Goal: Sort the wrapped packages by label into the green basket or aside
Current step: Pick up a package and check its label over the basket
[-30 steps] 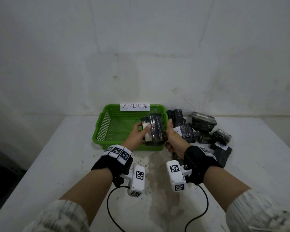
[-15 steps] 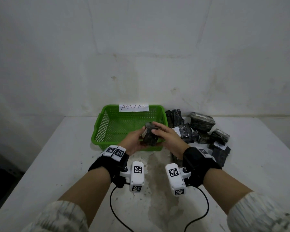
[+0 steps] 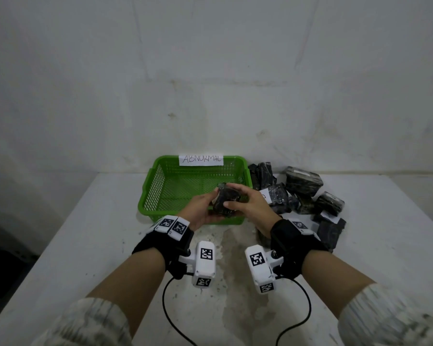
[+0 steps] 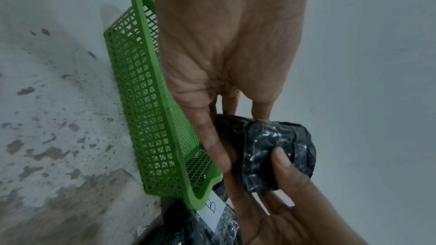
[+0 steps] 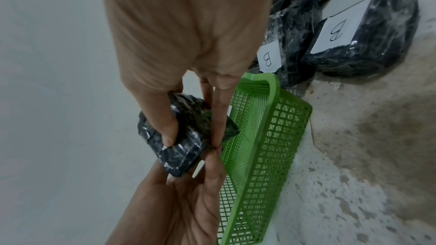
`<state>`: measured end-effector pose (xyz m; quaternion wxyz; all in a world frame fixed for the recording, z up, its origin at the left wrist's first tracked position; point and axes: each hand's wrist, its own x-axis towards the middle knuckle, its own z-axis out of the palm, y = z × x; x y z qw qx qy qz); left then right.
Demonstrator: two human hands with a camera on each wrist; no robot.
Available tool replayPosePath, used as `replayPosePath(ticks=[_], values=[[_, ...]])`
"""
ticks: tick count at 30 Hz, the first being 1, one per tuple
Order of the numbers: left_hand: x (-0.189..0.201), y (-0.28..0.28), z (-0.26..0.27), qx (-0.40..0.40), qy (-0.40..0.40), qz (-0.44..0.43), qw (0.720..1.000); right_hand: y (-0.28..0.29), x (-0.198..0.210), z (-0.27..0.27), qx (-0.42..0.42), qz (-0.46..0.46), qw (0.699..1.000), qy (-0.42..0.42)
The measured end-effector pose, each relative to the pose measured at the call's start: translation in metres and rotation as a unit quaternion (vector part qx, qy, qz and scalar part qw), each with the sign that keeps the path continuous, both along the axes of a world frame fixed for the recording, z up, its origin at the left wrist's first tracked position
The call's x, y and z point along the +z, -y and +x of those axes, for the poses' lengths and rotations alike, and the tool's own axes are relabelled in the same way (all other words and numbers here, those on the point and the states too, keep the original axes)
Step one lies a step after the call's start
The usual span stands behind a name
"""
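Note:
A small package wrapped in black plastic (image 3: 226, 201) is held by both hands just above the near rim of the green basket (image 3: 150, 191). My left hand (image 3: 205, 208) grips it from the left and below. From the right, my right hand (image 3: 243, 199) grips it with fingers over the top and the thumb on its near face (image 5: 169, 133). No label shows on the held package (image 4: 271, 156). A paper sign reading ABNORMAL (image 3: 201, 159) hangs on the basket's back rim; its mesh floor is bare.
A pile of several more black wrapped packages (image 3: 303, 181) lies right of the basket, some with white labels marked B (image 5: 337, 29). The white table (image 3: 73, 245) is stained near the front. Wrist-camera cables trail toward me. A wall stands close behind.
The package, upright with its white label facing me a second ago, has been turned in my hands. My right hand has shifted over its top, and the label no longer shows.

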<state>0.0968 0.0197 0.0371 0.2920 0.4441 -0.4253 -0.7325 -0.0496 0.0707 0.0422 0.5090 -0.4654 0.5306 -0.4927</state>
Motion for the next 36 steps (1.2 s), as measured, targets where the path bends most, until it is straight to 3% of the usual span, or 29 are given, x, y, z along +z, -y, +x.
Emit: replayPosePath(ticks=[5,8,13,18,24,26,30,32,36], values=[[0.001,-0.001,-0.001,-0.002,-0.012,-0.014,1.0,0.005,-0.006,-0.003,-0.019,0.048,0.994,0.099],[0.002,-0.002,0.0,0.005,0.021,-0.045,0.999,0.01,-0.007,-0.006,-0.071,0.07,0.988,0.119],[-0.002,0.007,0.005,0.12,0.069,-0.101,0.985,0.018,-0.013,-0.014,-0.142,0.098,0.964,0.2],[0.001,0.012,0.012,0.106,0.022,-0.046,0.993,0.022,-0.018,-0.012,-0.108,0.118,0.96,0.23],[-0.008,0.024,0.021,0.121,-0.032,0.01,0.992,0.044,-0.016,0.005,-0.139,0.102,0.95,0.261],[-0.009,0.029,0.022,0.159,-0.076,0.032,0.984,0.05,-0.011,0.011,-0.118,0.115,0.965,0.202],[-0.009,0.041,0.022,0.199,-0.126,0.07,0.969,0.058,-0.003,0.032,0.011,0.183,0.981,0.062],[-0.009,0.047,0.024,0.16,-0.095,0.075,0.98,0.065,-0.002,0.043,0.035,0.188,0.981,0.019],[-0.01,0.055,0.031,0.04,0.023,0.056,0.997,0.088,0.003,0.049,-0.024,0.174,0.984,0.024]])
